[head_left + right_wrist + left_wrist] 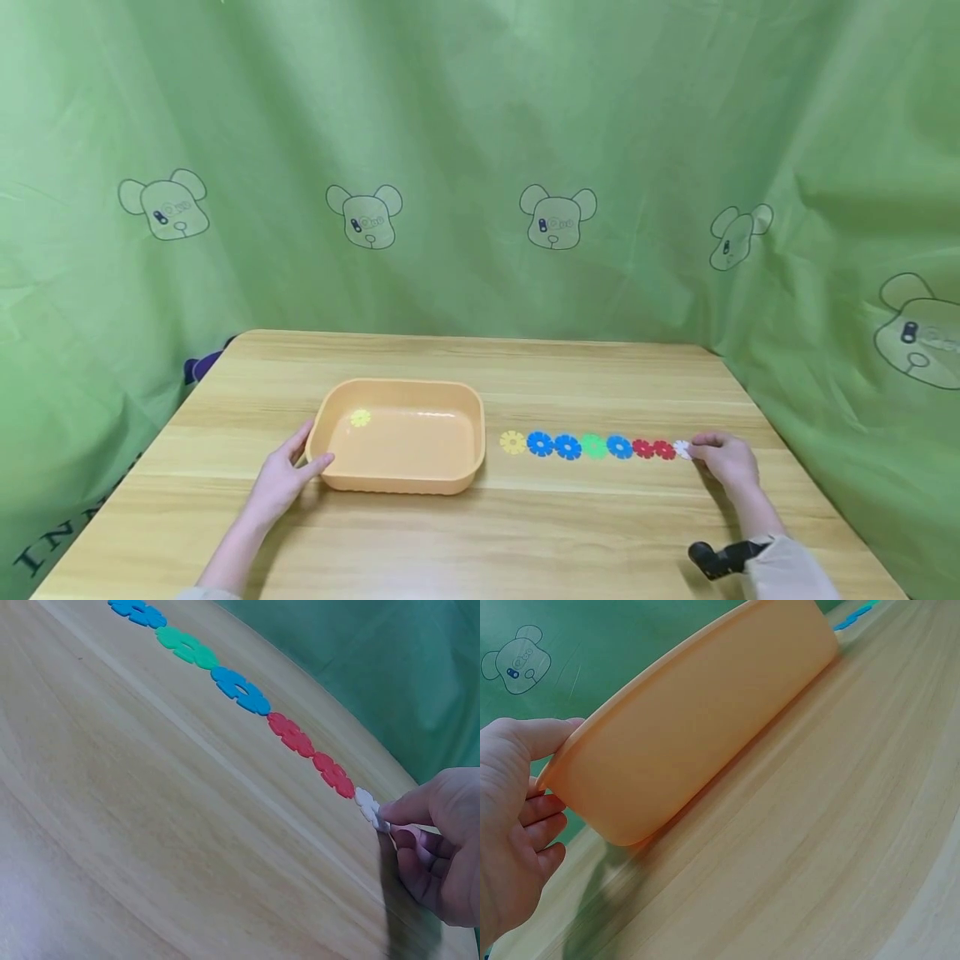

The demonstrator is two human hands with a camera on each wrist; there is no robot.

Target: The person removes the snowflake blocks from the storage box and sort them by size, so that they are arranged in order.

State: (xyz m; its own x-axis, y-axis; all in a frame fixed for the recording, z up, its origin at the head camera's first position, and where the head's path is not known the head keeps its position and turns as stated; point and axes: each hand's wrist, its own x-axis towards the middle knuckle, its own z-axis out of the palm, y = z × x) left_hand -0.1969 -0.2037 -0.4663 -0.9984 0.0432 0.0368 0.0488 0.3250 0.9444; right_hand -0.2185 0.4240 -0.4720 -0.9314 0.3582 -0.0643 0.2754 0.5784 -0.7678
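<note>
My left hand (281,481) holds the left end of an orange plastic basin (397,483), thumb over the rim and fingers against the outside wall. One yellow snowflake disc (361,417) lies inside it. On the right, my right hand (726,460) pinches a white snowflake disc (369,806) between thumb and finger at the right end of a row. From the left the row has a yellow disc (513,442), two blue discs (540,443), a green disc (187,647), another blue disc (240,690) and two red discs (290,735). Whether the white disc touches its red neighbour is unclear.
The wooden table (570,533) carries the basin and the row. A green curtain (465,275) with printed bear heads hangs behind and at both sides. A black strap (723,560) sits on my right wrist. Something purple (202,367) shows beyond the left table edge.
</note>
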